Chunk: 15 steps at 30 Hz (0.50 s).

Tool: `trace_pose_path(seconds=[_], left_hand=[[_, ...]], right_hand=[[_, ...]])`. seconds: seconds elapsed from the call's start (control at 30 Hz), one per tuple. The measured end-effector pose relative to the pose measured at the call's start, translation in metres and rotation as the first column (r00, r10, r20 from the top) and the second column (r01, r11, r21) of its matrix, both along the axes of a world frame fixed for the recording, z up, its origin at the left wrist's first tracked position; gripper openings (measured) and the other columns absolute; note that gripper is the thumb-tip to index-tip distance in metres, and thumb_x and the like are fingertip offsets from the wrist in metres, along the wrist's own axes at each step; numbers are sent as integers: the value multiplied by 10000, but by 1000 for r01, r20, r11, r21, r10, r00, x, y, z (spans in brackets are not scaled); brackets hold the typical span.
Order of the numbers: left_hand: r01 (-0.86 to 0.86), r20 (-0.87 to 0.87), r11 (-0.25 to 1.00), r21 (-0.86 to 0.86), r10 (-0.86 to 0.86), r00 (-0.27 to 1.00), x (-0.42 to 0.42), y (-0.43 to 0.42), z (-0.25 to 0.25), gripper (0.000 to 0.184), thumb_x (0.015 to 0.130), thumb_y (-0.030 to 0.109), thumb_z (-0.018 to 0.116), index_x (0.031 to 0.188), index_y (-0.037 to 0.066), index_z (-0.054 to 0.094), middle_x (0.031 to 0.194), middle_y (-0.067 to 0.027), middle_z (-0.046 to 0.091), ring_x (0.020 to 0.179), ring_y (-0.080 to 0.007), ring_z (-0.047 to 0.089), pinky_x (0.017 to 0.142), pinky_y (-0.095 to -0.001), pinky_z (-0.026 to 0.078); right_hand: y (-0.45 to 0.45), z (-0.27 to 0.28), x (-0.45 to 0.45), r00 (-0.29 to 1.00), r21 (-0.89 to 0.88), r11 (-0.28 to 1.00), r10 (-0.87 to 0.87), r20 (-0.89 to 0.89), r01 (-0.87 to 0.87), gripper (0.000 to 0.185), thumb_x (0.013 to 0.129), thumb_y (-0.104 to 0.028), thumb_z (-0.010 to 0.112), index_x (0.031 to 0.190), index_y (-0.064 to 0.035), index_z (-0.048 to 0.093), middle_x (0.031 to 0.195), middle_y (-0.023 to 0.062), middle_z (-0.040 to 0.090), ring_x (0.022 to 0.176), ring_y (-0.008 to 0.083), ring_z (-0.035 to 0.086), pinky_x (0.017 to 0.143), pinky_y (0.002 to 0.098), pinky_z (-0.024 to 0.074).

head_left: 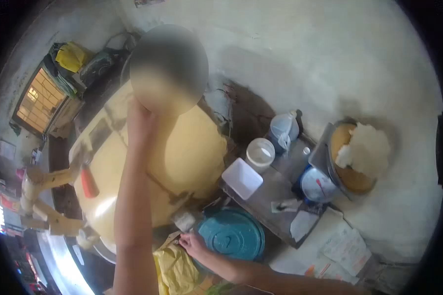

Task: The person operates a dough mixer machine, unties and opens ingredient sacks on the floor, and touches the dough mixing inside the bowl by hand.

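Observation:
My left hand [143,112] reaches up over a broad pale-yellow surface [194,152]; a round blur hides its fingers and whatever they may touch. Lower down, my right hand [194,245] is closed, with its fingertips pressed together beside a teal round lid [231,233]. A small grey-white piece [184,221] sits just above these fingers, but what they hold is too small to tell. Yellow crumpled plastic [177,268] lies below the right hand. An orange-red object [89,183] rests on the pale-yellow surface, left of my left forearm.
Right of the surface, a dark table bears a white square tub [242,179], a white round bucket [260,153] and a dial scale [317,186]. A basin [352,184] with yellow and white material stands farther right. Pale pipes [44,196] jut in at left.

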<state>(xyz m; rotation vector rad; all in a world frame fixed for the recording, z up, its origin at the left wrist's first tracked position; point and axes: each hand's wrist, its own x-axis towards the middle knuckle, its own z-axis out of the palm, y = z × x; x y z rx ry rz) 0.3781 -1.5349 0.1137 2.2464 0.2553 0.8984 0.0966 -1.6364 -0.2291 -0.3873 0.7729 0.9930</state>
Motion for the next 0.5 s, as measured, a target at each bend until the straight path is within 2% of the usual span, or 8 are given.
trace_pose_path(seconds=[0.13,0.23,0.3,0.33,0.37,0.4,0.47,0.5], left_hand=[[-127,-143,977,168,152,978,18,-7,2,623,851,213,663,1374,25,383,674,-80,516,601,-178,501,581,-327,428],[-134,-210,967,215,180,961,18,-13,8,633,866,200,642,1405,70,337,635,-89,521,574,-216,531,571,-356,436],[-141,-214,975,172,176,961,18,-21,18,631,872,193,632,1413,87,324,634,-94,531,577,-227,550,571,-364,440],[-159,-223,978,137,187,957,20,-20,20,625,873,190,628,1413,96,327,646,-96,544,587,-238,561,574,-366,444],[-170,-252,980,108,192,948,20,-18,17,619,874,188,624,1412,105,331,658,-99,557,596,-249,573,577,-368,447],[-114,-215,979,169,150,965,20,-16,14,623,869,189,623,1413,109,330,679,-109,581,616,-284,596,589,-389,463],[-112,-246,977,183,156,957,23,-13,13,620,868,195,621,1409,100,331,704,-120,595,637,-301,607,603,-407,471],[-109,-272,974,198,162,949,24,-12,12,617,868,201,619,1404,91,333,729,-132,610,659,-317,618,617,-425,480]], right_hand=[[-3,12,13,991,-56,998,31,-130,-39,355,773,16,559,1096,-124,508,998,65,581,948,212,569,858,428,455],[-51,-7,38,838,303,851,500,-218,-429,508,870,-121,600,1351,-124,439,1272,100,552,1102,230,549,909,401,452],[-125,49,114,715,290,662,571,403,-691,511,899,-170,603,1363,-35,437,1124,121,642,1046,202,601,878,341,486],[-158,121,204,207,-248,570,615,761,-784,433,894,-134,600,1301,-25,499,1094,140,649,968,181,632,821,317,514],[-172,170,280,31,-456,690,569,822,-562,396,893,-160,591,1251,-6,517,1029,116,636,913,170,617,788,308,504],[-166,209,346,69,-486,862,499,864,-141,370,892,-186,582,1201,12,535,965,92,623,858,160,603,755,300,495],[-99,259,453,82,-436,770,453,888,466,357,891,-239,564,1101,50,570,836,44,597,748,138,574,690,282,476],[-46,259,500,25,-563,705,615,788,431,542,863,-363,591,1191,64,533,904,116,639,803,214,607,730,345,476]])
